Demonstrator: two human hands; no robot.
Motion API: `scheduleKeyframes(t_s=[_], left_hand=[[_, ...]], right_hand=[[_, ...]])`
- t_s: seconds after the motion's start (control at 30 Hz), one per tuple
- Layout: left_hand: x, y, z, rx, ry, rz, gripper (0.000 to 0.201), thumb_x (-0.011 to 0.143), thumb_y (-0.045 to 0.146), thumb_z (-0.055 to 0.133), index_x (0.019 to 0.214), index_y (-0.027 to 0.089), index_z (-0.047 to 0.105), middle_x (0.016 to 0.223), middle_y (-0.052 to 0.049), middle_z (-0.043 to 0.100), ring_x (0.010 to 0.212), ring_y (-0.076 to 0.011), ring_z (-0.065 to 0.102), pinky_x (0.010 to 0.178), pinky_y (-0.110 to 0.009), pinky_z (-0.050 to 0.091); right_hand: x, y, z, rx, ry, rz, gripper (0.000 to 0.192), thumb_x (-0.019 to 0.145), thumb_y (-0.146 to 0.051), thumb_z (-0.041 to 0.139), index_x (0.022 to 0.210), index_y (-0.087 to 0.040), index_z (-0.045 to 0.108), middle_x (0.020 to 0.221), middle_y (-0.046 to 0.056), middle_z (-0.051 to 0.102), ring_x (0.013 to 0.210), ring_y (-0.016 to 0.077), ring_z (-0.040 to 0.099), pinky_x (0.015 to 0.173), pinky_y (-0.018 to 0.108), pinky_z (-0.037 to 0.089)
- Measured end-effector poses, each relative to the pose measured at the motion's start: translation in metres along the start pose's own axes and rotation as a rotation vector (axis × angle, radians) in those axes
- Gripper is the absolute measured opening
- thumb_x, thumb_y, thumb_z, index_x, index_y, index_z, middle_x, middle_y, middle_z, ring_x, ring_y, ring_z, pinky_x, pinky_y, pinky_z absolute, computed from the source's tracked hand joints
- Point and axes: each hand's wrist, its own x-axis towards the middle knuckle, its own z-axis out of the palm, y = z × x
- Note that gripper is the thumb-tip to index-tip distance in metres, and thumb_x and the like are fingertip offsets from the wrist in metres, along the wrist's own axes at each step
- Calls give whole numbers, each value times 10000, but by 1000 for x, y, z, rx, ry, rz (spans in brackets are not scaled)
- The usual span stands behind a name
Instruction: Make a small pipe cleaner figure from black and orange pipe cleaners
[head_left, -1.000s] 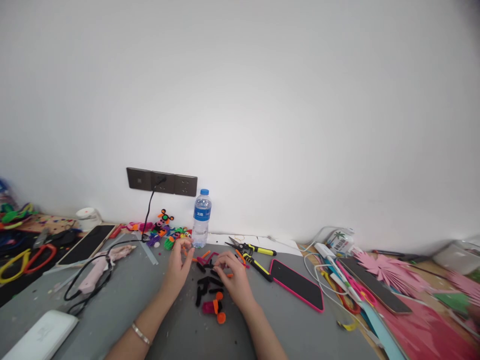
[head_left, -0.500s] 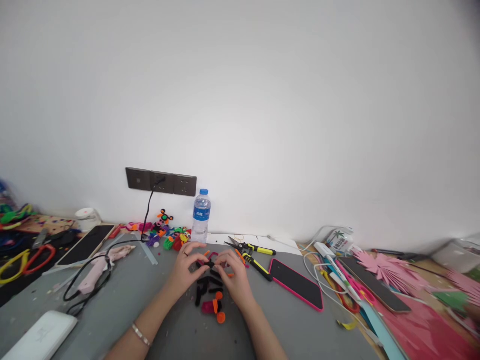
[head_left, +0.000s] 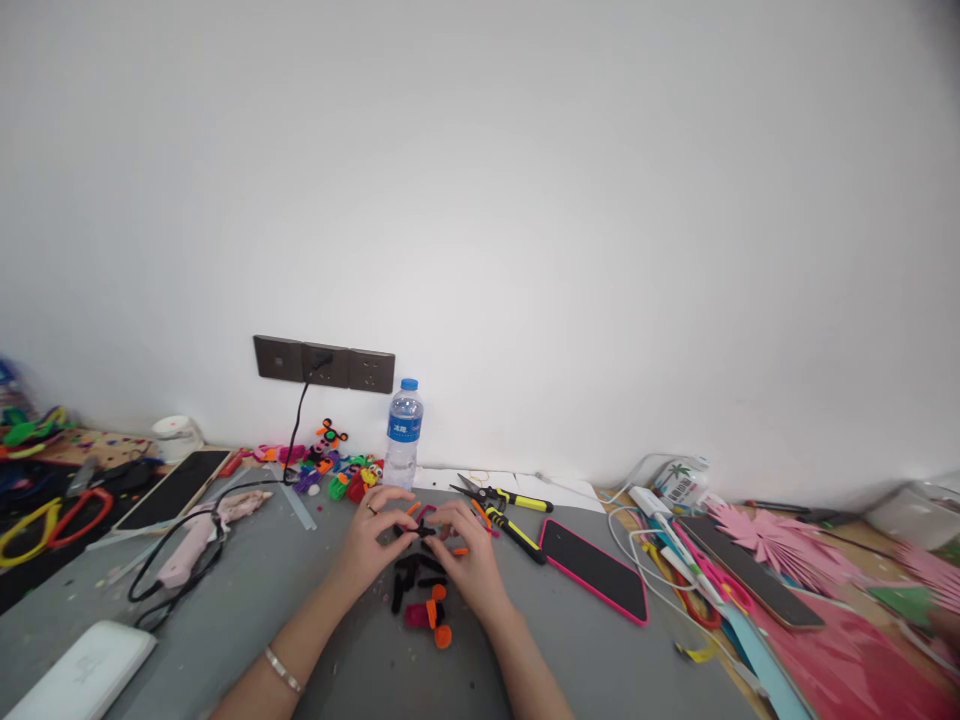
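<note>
A small black pipe cleaner piece (head_left: 424, 531) is pinched between my two hands above the grey mat (head_left: 360, 670). My left hand (head_left: 373, 535) grips its left end with thumb and forefinger. On the other end, the fingertips of my right hand (head_left: 466, 555) are closed. Below them lie several short black pipe cleaner pieces (head_left: 407, 578), partly under my fingers. Nearer to me sits a small pipe cleaner figure (head_left: 431, 615) in magenta, orange and black. Bits of orange and magenta pipe cleaner show behind my hands, partly hidden.
Black-and-yellow pliers (head_left: 517, 525) lie open beyond my right hand, beside a pink-edged phone (head_left: 592, 570). A water bottle (head_left: 403, 440) stands against the wall near colourful pipe cleaner figures (head_left: 330, 465). Left lie a pink glue gun (head_left: 187, 550) with its cord and a white device (head_left: 86, 670).
My fingers have shifted only slightly around the black pipe cleaner piece. Both hands stay in nearly the same place, and the things on the mat have not moved.
</note>
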Motion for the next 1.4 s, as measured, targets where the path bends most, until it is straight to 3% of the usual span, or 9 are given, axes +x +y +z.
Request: scheduleKeyframes(t_s=[0.33, 0.53, 0.7, 0.8, 0.87, 1.07, 1.27, 1.4], left_hand=[[-3, -3, 3, -24, -35, -19, 93, 830, 181, 647, 775, 235, 699, 1077, -66, 658, 1063, -248, 568, 929, -448, 481], [-4, -5, 4, -20, -31, -9, 84, 841, 213, 645, 778, 230, 698, 1071, -73, 656, 1064, -250, 568, 920, -450, 486], [-3, -5, 2, -19, -47, -10, 91, 837, 200, 647, 772, 231, 702, 1069, -70, 661, 1059, -250, 572, 917, -447, 489], [-3, -5, 2, -18, -47, -21, 84, 835, 206, 651, 774, 233, 701, 1069, -69, 661, 1063, -251, 574, 920, -446, 491], [-3, -4, 3, -18, -48, -20, 82, 835, 207, 651, 775, 233, 700, 1068, -71, 661, 1062, -251, 576, 917, -443, 493], [-3, -5, 3, -21, -43, -14, 81, 827, 198, 653, 782, 239, 707, 1059, -68, 663, 1049, -249, 584, 909, -436, 497], [-4, -6, 4, -25, -37, -15, 70, 826, 195, 661, 787, 233, 705, 1068, -71, 660, 1061, -251, 576, 924, -444, 486], [-4, -5, 4, -25, -45, -26, 81, 835, 218, 651, 778, 235, 707, 1064, -72, 658, 1059, -250, 577, 923, -446, 489]], right_hand=[[-2, 1, 1, 20, -32, -5, 141, 877, -150, 589, 935, -242, 679, 947, 55, 591, 812, 175, 590, 705, 284, 505], [-2, 2, 0, -11, -4, 8, 366, 851, -127, 602, 1189, -268, 602, 979, 46, 602, 711, 156, 556, 712, 306, 503], [-2, 1, 1, -8, -12, -18, 182, 862, -143, 592, 982, -245, 684, 952, 58, 607, 773, 172, 588, 693, 290, 507], [-2, 1, 1, -15, 16, -21, 386, 847, -126, 597, 1205, -270, 594, 955, 44, 615, 701, 157, 565, 700, 301, 511], [-2, 1, 0, -13, 18, -12, 440, 846, -118, 593, 1256, -275, 558, 958, 44, 611, 689, 155, 555, 706, 308, 513], [-1, 0, 0, 15, -19, 2, 130, 870, -148, 577, 916, -233, 664, 938, 56, 601, 758, 172, 580, 681, 290, 502], [-1, -1, 0, -5, -8, 10, 318, 857, -123, 587, 1144, -257, 613, 948, 44, 606, 717, 162, 557, 705, 302, 500], [-1, 1, 1, 8, -25, -1, 137, 881, -157, 568, 929, -235, 671, 943, 59, 602, 775, 174, 591, 694, 293, 507]])
